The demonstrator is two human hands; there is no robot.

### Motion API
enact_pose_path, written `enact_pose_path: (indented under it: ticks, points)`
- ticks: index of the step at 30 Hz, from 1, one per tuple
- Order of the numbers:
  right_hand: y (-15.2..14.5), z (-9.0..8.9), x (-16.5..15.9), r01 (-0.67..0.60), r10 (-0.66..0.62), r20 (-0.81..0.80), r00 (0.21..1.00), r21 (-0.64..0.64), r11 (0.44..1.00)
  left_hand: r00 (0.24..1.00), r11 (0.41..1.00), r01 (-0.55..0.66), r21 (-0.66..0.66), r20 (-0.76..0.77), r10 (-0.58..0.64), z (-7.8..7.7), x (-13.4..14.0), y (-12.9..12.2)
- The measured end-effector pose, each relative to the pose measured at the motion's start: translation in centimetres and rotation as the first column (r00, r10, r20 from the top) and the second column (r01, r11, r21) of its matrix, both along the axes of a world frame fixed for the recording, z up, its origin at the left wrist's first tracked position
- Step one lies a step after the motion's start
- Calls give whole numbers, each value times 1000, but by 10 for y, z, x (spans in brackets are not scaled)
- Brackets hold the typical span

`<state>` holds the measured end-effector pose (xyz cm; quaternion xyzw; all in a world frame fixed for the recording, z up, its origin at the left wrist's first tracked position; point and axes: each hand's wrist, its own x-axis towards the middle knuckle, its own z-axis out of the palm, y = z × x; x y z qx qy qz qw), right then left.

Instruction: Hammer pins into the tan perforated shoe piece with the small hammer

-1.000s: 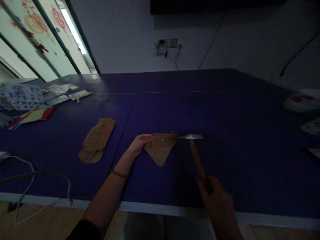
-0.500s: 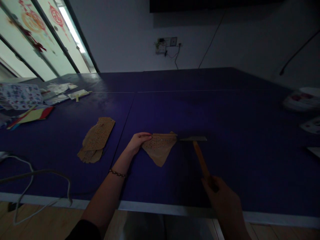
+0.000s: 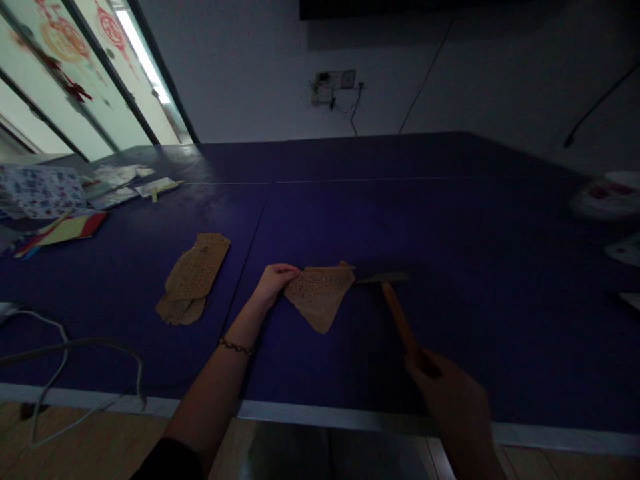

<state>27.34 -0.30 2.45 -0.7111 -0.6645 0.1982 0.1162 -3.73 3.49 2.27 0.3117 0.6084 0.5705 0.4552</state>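
Observation:
A brown perforated piece [image 3: 320, 300], leather by its look, lies on the table with a strip folded along its far edge. My left hand [image 3: 273, 283] pinches that piece at its far left corner, fingers closed. My right hand [image 3: 447, 387] is wrapped round the wooden handle of a hammer [image 3: 401, 320]. The hammer's long, thin metal head tapers leftward, its tip close to the right corner of the piece; I cannot tell whether they touch. Left of my left hand lies a stack of similar perforated brown pieces [image 3: 197, 277].
All this is on a wide dark blue table [image 3: 450, 220]. A white cable [image 3: 60, 327] loops over its near left edge. Papers [image 3: 75, 228] and a patterned bag [image 3: 43, 191] lie at the far left. A plastic bag [image 3: 605, 198] sits at the right.
The hammer head has shifted slightly left, toward the brown piece. My left hand has slid a touch left along the fold and keeps its pinch.

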Motion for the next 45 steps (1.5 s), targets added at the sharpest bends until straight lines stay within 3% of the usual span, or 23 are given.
enact_pose_path:
  ticks: [12, 15, 19, 22, 24, 27, 29, 31, 34, 39, 45]
  points:
    - [0, -3, -2, -45, 45, 2, 999, 76, 996, 1000, 1000, -7, 18, -28, 7, 0, 0, 1]
    - [-1, -3, -1, -74, 75, -4, 997, 76, 994, 988, 993, -93, 72, -117, 101, 1, -1, 2]
    - [0, -5, 3, -93, 94, -7, 996, 83, 992, 862, 954, -252, 159, -410, 296, 12, -7, -1]
    - [3, -8, 8, -125, 126, -1, 992, 99, 987, 729, 947, -280, 156, -608, 315, 26, -16, -15]
    - [5, -10, 10, -166, 166, 8, 986, 112, 980, 605, 952, -281, 117, -749, 271, 34, -25, -31]
    - [7, -13, 13, -166, 166, 9, 986, 130, 977, 337, 956, -293, -9, -937, 95, 41, -40, -62]
    - [8, -15, 13, -137, 141, -20, 990, 135, 981, 136, 898, -425, -116, -989, -64, 42, -50, -81]
    - [8, -18, 14, -128, 137, -53, 989, 151, 980, 20, 823, -525, -215, -970, -241, 39, -59, -93]
    - [8, -23, 15, -134, 150, -77, 986, 183, 974, -25, 747, -587, -311, -916, -401, 34, -68, -100]
    - [6, -22, 15, -157, 190, -92, 977, 283, 946, -76, 736, -595, -321, -890, -450, 25, -77, -93]
    - [8, -26, 16, -140, 163, -61, 985, 276, 951, 27, 713, -538, -450, -855, -519, 26, -91, -84]
